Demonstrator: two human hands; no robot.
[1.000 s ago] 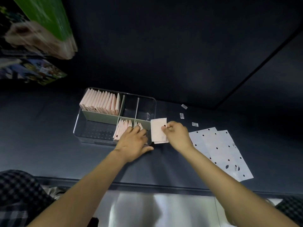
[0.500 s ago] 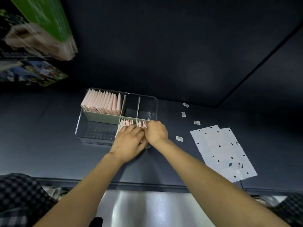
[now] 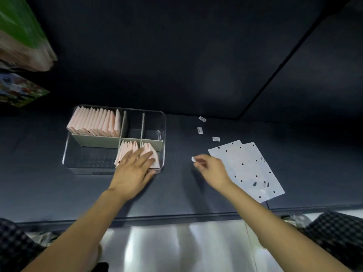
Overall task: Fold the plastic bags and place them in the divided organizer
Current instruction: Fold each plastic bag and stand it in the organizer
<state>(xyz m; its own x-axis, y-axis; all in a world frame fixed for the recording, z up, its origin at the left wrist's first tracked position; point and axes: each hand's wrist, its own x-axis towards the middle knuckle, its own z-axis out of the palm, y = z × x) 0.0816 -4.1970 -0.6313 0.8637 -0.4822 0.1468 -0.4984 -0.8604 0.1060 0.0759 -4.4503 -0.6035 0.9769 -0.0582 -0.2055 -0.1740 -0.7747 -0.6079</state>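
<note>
A clear divided organizer (image 3: 67,148) stands on the dark table. Several folded pink bags (image 3: 94,122) fill its back-left compartment. More folded pink bags (image 3: 127,147) stand in the front compartments. My left hand (image 3: 133,169) lies flat on those front bags with straight fingers. My right hand (image 3: 211,169) is to the right of the organizer and pinches a small white sticker (image 3: 193,159) just above the table. Two flat white bags with black dots (image 3: 249,167) lie overlapped right of that hand.
Three small white stickers (image 3: 200,130) lie on the table behind the dotted bags. A green and pink package (image 3: 21,36) hangs at the top left. The table's front edge (image 3: 176,215) runs below my forearms, with a shiny metal surface under it.
My right hand carried the folded bag into the organizer's front compartment, let it go, then moved right and picked up a small sticker. My left hand stayed on the front bags.
</note>
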